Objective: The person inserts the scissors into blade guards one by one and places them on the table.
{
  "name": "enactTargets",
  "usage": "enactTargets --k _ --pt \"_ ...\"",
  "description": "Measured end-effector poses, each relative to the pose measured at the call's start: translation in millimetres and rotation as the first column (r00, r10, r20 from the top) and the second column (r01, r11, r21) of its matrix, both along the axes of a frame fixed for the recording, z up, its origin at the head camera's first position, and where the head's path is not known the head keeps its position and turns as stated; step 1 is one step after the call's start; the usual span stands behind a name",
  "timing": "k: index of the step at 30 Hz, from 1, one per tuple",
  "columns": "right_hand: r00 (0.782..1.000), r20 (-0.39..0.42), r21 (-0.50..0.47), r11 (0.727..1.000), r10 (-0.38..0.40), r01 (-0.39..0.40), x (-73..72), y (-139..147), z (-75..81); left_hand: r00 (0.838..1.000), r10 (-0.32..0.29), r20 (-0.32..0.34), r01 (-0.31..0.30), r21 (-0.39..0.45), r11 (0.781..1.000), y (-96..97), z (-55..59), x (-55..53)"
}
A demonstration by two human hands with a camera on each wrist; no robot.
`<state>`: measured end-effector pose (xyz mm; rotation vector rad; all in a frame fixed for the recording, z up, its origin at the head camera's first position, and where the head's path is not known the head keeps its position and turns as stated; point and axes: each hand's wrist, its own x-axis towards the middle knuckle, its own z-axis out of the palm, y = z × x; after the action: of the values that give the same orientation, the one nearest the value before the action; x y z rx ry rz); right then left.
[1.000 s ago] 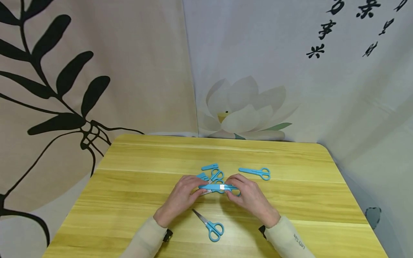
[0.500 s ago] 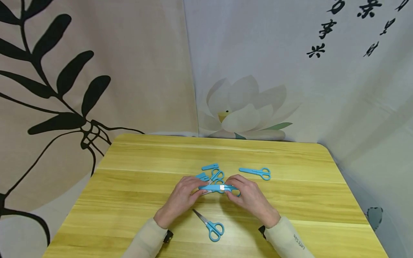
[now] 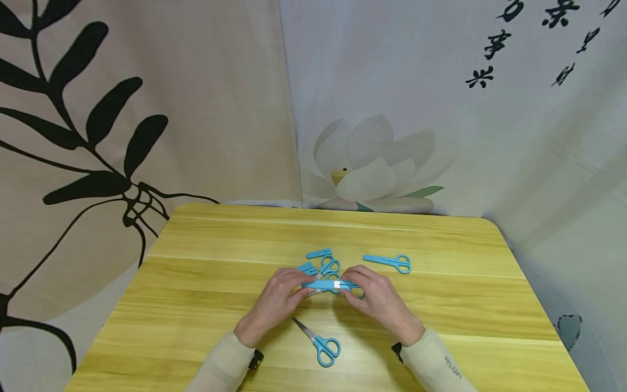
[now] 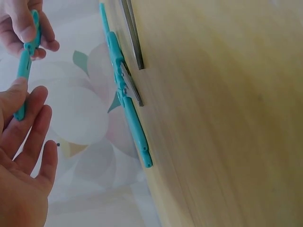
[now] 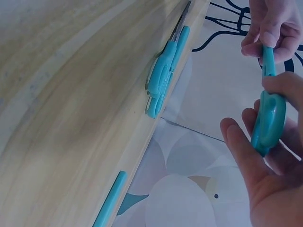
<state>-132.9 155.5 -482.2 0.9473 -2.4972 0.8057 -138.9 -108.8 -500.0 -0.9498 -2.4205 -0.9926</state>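
Above the table, both hands hold one pair of blue scissors [image 3: 323, 284] whose blades are inside a blue cover. My left hand [image 3: 275, 296] pinches the cover's tip between thumb and fingers. At the other end, my right hand [image 3: 379, 296] grips around the handle loops [image 5: 272, 118], with the thumb near where cover and handle meet. Behind the held pair lie uncovered scissors [image 3: 330, 265], partly hidden by it. Two loose blue blade covers [image 3: 319, 253] sit beside them, one partly behind the left fingers. Nearer the person, another uncovered pair of scissors [image 3: 325, 348] points its blades away to the left.
Right of the group, a covered pair of scissors [image 3: 389, 262] lies on the wooden table [image 3: 465, 305]. Behind the table hangs a printed cloth [image 3: 230, 109] with leaves, a lotus and black characters. The table's far edge runs just in front of it.
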Motion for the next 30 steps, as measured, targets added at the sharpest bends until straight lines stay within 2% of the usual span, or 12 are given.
enactTargets --k 12,23,30 --pt "1.000 0.002 0.001 1.000 0.000 0.000 0.4 -2.0 1.9 0.999 -0.001 0.032 0.001 -0.005 1.000 -0.1 0.3 -0.1" --pt "1.000 -0.005 -0.009 1.000 0.006 -0.007 0.3 -2.4 2.0 1.000 -0.008 0.005 0.008 0.008 1.000 1.1 0.0 -0.6" --pt "1.000 -0.005 -0.005 1.000 0.007 -0.007 0.5 -2.6 2.6 1.000 -0.005 0.017 0.005 0.003 1.000 1.2 1.4 -0.1"
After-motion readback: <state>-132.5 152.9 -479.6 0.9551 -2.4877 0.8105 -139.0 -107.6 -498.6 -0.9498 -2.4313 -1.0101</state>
